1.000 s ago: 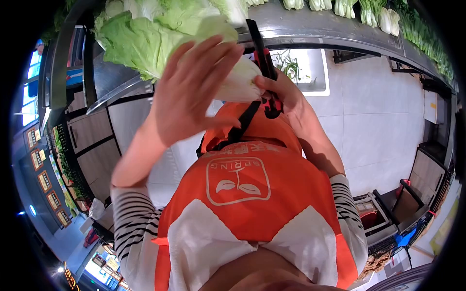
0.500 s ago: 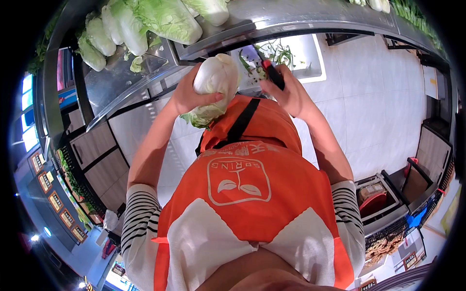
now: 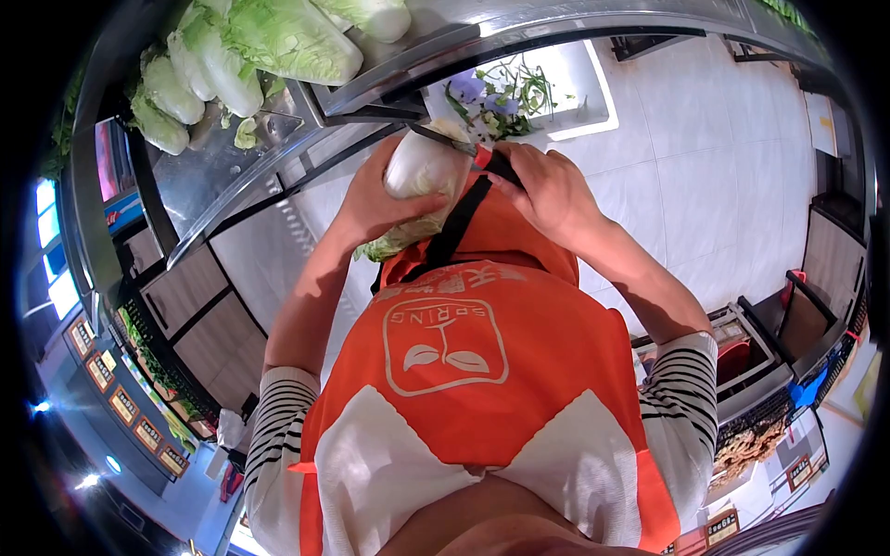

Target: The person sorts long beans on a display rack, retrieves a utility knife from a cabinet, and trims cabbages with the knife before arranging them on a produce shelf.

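My left hand [image 3: 382, 198] is wrapped round a napa cabbage [image 3: 426, 170], held at waist height with its pale stem end away from me and its leafy end toward my apron. A knife [image 3: 499, 165] with a black and red handle is gripped in my right hand [image 3: 547, 190]. Its dark blade [image 3: 439, 137] lies across the cabbage near the stem end. Whether the edge has gone into the cabbage I cannot tell.
Several more napa cabbages [image 3: 287, 42] lie on the steel counter [image 3: 445, 42] at the far left. Below the counter, a white bin [image 3: 604, 97] holds green trimmings and some purple pieces. Wooden cabinets [image 3: 181, 287] stand at the left, a drawer unit [image 3: 756, 357] at the right.
My right hand has brought the knife from beside the cabbage to across its stem end. The cabbage has shifted slightly right and tilted, and the camera view has moved a little.
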The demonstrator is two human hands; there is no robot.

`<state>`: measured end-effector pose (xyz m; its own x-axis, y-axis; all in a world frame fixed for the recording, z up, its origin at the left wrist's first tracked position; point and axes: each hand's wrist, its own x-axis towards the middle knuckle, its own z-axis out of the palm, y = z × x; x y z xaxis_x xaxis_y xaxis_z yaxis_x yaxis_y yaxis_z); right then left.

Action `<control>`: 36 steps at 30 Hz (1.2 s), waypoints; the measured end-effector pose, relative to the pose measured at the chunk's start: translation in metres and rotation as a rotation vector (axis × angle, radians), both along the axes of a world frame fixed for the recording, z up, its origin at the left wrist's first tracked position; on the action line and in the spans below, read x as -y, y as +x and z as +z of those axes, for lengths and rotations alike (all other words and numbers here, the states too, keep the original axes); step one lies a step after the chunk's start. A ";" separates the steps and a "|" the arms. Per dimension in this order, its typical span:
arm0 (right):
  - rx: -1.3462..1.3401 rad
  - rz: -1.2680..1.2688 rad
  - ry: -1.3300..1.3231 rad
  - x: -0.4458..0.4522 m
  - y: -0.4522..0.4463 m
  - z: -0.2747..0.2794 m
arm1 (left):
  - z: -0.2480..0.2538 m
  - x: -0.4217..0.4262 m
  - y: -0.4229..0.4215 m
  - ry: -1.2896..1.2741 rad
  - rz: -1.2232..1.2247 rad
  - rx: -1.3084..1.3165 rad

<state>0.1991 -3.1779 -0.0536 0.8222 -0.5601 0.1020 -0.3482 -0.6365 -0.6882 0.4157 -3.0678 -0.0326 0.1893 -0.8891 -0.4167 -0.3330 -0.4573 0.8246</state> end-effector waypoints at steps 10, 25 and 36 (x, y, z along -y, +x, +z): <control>-0.125 0.072 0.056 0.005 -0.015 -0.013 | 0.002 -0.002 -0.020 0.084 0.086 -0.092; -0.249 0.036 0.240 0.011 -0.016 -0.040 | -0.015 -0.004 -0.015 0.131 0.088 -0.180; -0.029 0.032 0.218 0.010 -0.019 -0.008 | -0.005 -0.013 -0.013 0.047 0.051 -0.097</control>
<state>0.1803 -3.1880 -0.0620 0.8404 -0.5403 -0.0421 -0.3519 -0.4850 -0.8006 0.4024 -3.0550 -0.0375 0.1909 -0.8582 -0.4765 -0.2278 -0.5109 0.8289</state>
